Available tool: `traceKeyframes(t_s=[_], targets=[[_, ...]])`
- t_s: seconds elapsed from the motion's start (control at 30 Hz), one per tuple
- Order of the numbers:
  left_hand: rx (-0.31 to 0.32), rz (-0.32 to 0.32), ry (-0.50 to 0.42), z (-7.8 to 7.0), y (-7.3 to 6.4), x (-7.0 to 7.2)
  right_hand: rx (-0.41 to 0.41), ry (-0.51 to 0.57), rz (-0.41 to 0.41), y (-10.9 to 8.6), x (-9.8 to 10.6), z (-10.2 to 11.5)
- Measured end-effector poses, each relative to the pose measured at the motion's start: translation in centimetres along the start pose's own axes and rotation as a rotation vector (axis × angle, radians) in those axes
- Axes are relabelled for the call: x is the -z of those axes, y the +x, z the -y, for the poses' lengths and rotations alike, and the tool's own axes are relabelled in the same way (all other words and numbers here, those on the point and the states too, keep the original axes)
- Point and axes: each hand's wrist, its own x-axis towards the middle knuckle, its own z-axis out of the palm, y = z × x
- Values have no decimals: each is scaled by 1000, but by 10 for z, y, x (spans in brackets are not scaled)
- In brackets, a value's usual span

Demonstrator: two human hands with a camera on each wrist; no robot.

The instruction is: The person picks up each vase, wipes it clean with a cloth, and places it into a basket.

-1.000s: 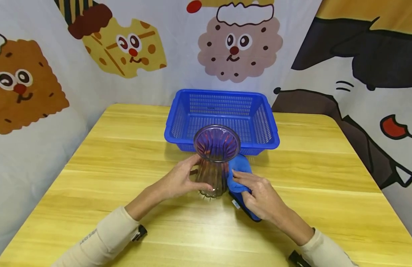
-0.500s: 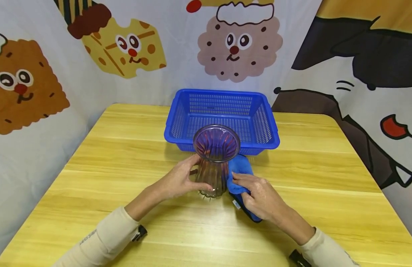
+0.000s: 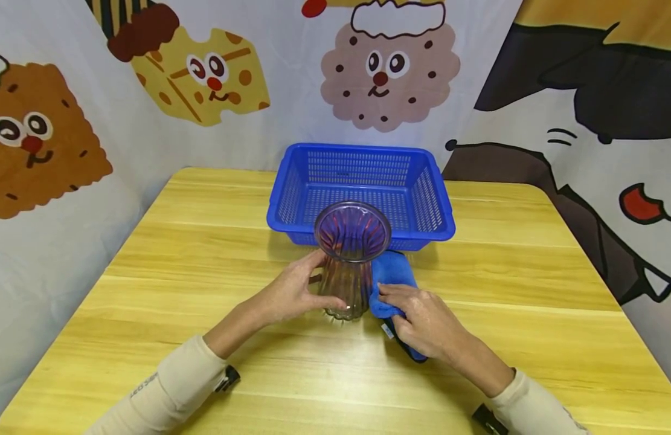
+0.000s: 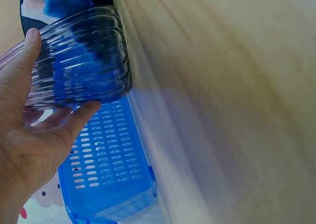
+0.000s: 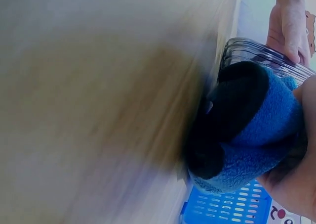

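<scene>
A fluted clear glass vase [image 3: 345, 284] with a purple-tinted flared mouth stands upright on the table, in front of the basket. My left hand [image 3: 294, 293] holds it from the left, thumb across the near side near the base. In the left wrist view, the thumb and fingers of that hand [image 4: 37, 140] spread around the ribbed glass [image 4: 84, 61]. My right hand [image 3: 424, 320] grips a blue plush cloth [image 3: 394, 272] with dark edging and a small white tag, right at the vase's right side. In the right wrist view, the folded cloth [image 5: 276, 120] overlaps the vase [image 5: 256, 53].
A blue perforated plastic basket [image 3: 278, 208] sits behind the vase at the back of the wooden table [image 3: 205, 241]. Behind the table hangs a white curtain [image 3: 297, 78] printed with cartoon food characters. A dark band with a clip [image 3: 227, 379] shows at the left cuff.
My right hand has shifted slightly toward the near edge with the cloth, alongside the vase. The vase, left hand and basket hold their places.
</scene>
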Motion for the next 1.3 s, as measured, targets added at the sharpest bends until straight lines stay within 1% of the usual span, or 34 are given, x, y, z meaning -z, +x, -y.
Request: traceKeyframes(t_s=[0.13,0.27,0.4,0.63,0.7,0.77,0.8,0.83,0.9,0.97,1.0,1.03,1.1,1.17,1.23,1.3], targets=[[-2,-3,-8,-1,0,0,0,-36,19,0,0,0],[9,-9,-5,-1,-1,-1,17,-57,24,0,0,1],[23,-20,-3,-3,-2,-1,36,-67,23,-1,-1,0],[39,-34,-15,-5,-3,-3,29,-78,45,-3,-1,0],[44,-38,-10,-5,-3,-4,31,-85,50,-3,0,0],[52,-43,18,-6,-4,-4,36,-87,64,-4,1,0],[54,-45,39,-6,-4,-4,37,-81,78,-4,2,-1],[59,-49,80,-7,-5,-3,38,-67,96,-4,4,-2],[63,-49,149,-8,-6,-2,30,-7,131,-5,10,-4],[72,-50,173,-9,-7,0,-1,69,156,-7,21,-7],[69,-54,167,-10,-8,1,-21,109,148,-8,27,-7],[62,-59,150,-11,-8,2,-48,153,128,-8,34,-8],[37,-63,70,-12,-8,5,-112,219,51,-10,46,-5],[-5,-65,13,-14,-8,7,-186,266,-72,-12,55,1],[-41,-59,-18,-15,-7,8,-272,334,-210,-11,61,10],[-53,-42,-38,-15,-6,8,-352,411,-354,-9,64,22]])
